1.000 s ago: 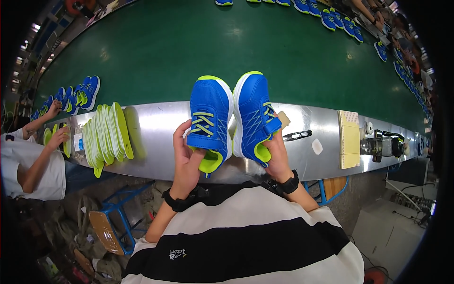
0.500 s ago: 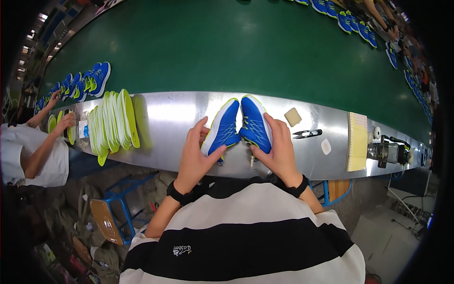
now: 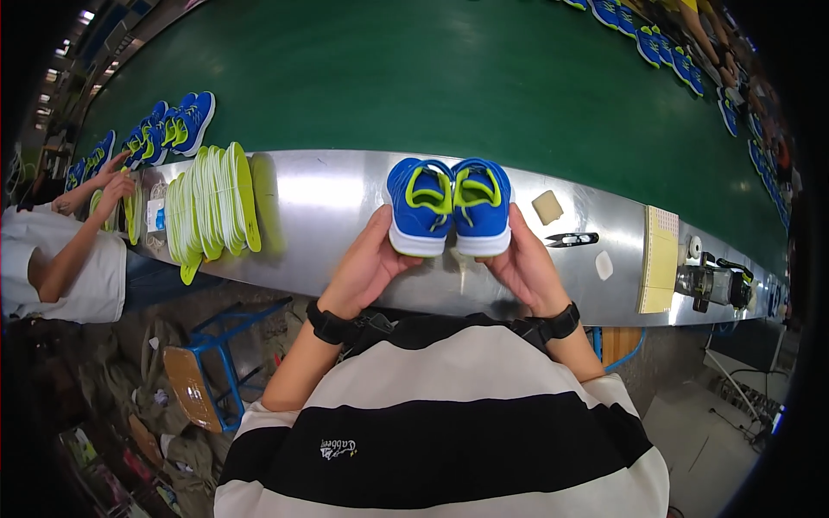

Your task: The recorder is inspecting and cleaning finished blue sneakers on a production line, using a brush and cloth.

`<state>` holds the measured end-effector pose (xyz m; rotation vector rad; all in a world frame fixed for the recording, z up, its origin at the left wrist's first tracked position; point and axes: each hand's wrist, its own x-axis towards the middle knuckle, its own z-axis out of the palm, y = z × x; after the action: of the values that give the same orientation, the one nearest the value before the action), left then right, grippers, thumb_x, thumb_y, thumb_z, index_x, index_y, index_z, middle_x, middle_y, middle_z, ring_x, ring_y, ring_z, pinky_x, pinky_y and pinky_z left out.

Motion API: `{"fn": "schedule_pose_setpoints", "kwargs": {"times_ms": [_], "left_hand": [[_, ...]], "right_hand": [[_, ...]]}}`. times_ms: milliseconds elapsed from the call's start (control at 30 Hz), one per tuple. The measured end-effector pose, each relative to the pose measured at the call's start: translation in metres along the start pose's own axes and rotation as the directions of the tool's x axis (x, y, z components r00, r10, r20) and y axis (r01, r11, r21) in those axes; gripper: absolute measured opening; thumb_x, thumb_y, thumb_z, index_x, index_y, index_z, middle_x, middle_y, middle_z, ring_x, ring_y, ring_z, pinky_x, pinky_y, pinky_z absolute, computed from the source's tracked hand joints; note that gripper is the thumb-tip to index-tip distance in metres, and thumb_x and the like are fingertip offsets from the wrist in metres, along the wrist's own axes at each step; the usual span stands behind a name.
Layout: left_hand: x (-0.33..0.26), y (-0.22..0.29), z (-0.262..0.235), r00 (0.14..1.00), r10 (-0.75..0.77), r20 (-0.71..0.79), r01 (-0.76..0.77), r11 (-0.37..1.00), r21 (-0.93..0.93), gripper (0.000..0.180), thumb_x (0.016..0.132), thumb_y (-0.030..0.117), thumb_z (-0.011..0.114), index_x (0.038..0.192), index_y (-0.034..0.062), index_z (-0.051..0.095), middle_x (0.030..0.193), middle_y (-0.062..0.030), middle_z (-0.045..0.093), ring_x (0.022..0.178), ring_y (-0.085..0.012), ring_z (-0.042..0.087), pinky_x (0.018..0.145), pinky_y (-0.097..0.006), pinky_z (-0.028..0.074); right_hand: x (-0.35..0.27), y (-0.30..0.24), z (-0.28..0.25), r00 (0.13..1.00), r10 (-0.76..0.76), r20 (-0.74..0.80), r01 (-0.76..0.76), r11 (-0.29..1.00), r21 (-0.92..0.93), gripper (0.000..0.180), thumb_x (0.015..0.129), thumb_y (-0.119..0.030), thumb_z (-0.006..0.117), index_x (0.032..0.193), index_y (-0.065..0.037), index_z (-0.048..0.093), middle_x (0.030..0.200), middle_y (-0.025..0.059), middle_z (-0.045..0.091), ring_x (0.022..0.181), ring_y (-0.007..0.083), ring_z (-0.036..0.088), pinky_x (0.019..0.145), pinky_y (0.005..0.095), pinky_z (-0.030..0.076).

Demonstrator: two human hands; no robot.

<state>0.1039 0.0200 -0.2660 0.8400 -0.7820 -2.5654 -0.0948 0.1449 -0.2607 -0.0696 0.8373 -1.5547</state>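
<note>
A pair of blue sneakers with lime-green linings and white soles is held side by side above the metal worktop, heels toward me. My left hand (image 3: 366, 269) is closed on the left sneaker (image 3: 420, 223), gripping its outer side and underside. The right sneaker (image 3: 483, 221) is in my right hand (image 3: 530, 266), held the same way. Both shoe openings and heels show, while the toes and most of my fingers are hidden. Right of the shoes lie a tan square block (image 3: 547, 207), black thread snips (image 3: 572, 239) and a small white piece (image 3: 604, 265).
Lime-edged insoles (image 3: 212, 205) stand in a bundle at left, beside a co-worker's hands (image 3: 114, 186). Beyond the worktop runs a green conveyor belt (image 3: 389, 82) carrying more blue sneakers (image 3: 190, 121). A yellow pad (image 3: 659, 268) and a clear jar (image 3: 710, 283) sit at right.
Both sneakers have tipped up so their heels and openings now face me; before, their uppers and laces showed. My hands have shifted from their sides to lower around them.
</note>
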Motion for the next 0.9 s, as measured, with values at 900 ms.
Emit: {"fn": "schedule_pose_setpoints", "kwargs": {"times_ms": [900], "left_hand": [[-0.028, 0.01, 0.034, 0.814, 0.545, 0.201, -0.552, 0.619, 0.559, 0.054, 0.096, 0.039, 0.057, 0.13, -0.0005, 0.041, 0.121, -0.0096, 0.053, 0.111, -0.0158, 0.051, 0.097, -0.03, 0.039]], "right_hand": [[-0.017, 0.005, 0.009, 0.817, -0.515, 0.259, 0.574, 0.689, -0.442, 0.066, 0.094, -0.041, 0.057, 0.141, -0.004, 0.029, 0.131, 0.011, 0.046, 0.119, 0.0179, 0.047, 0.102, 0.0326, 0.038]]}}
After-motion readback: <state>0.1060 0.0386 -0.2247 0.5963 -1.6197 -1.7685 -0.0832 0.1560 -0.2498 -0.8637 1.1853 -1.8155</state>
